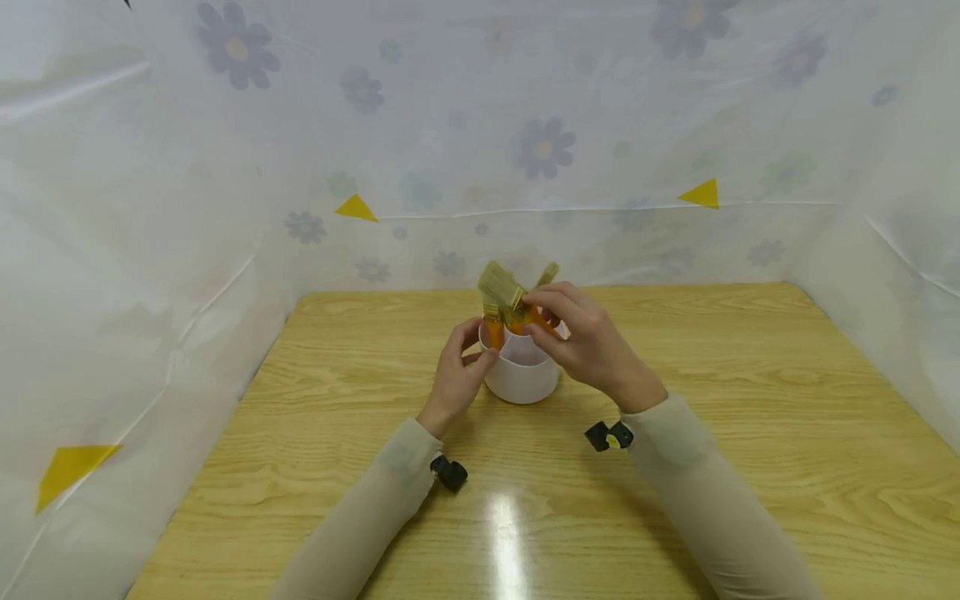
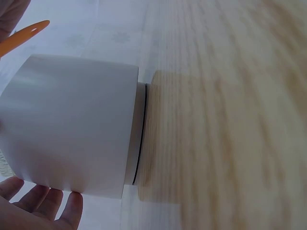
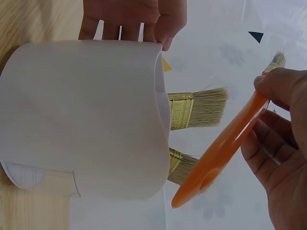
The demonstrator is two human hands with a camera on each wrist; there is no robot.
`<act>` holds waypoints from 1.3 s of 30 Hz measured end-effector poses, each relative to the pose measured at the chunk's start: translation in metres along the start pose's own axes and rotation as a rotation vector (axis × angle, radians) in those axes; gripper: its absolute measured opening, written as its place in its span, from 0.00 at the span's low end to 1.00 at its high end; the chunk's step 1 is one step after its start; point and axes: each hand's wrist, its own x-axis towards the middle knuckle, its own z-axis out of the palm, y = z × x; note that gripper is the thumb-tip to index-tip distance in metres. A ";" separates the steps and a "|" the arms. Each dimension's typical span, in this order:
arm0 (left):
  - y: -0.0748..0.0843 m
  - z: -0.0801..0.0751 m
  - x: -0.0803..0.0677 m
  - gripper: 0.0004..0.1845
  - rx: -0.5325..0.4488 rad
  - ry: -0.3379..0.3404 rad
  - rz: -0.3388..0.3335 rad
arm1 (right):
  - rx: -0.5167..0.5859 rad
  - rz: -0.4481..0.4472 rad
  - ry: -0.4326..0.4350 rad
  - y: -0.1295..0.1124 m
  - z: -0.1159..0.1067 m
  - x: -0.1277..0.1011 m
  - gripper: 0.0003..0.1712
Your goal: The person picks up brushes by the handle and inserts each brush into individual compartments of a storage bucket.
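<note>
A white round holder [image 1: 521, 385] with inner dividers stands upright on the table. My left hand [image 1: 456, 375] grips its left side, the thumb at the rim and the fingers along the outer wall. Above the opening, my right hand [image 1: 592, 342] pinches a paintbrush [image 3: 220, 148] near its metal band. Its orange handle slants down, and its bristles point up and left in the head view. Other paintbrushes stand bristles up in the holder, one [image 3: 201, 108] wide and another [image 3: 180, 166] partly behind the held handle. The holder's wall hides their lower parts.
The wood-grain table [image 1: 337, 517] spreads around the holder. A pale flowered sheet [image 1: 450, 125] hangs behind and at both sides, with yellow triangles [image 1: 701, 194] on it. Small black cameras sit at both wrists.
</note>
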 end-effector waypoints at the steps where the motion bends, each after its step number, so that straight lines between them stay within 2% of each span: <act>1: 0.000 0.000 0.000 0.27 0.001 0.000 0.002 | 0.001 0.001 -0.001 0.000 0.001 0.000 0.21; 11: -0.004 0.000 0.001 0.27 -0.006 -0.008 0.008 | 0.027 -0.018 0.002 -0.003 0.006 0.003 0.21; 19: -0.001 -0.001 0.000 0.27 -0.006 -0.016 0.012 | 0.030 -0.025 0.065 -0.005 0.014 0.005 0.22; 27: -0.002 -0.001 0.000 0.27 0.005 -0.014 0.029 | 0.034 -0.034 0.084 -0.003 0.019 0.006 0.23; 39: -0.003 -0.001 0.001 0.27 -0.017 -0.013 0.005 | 0.032 -0.043 0.108 -0.003 0.023 0.008 0.22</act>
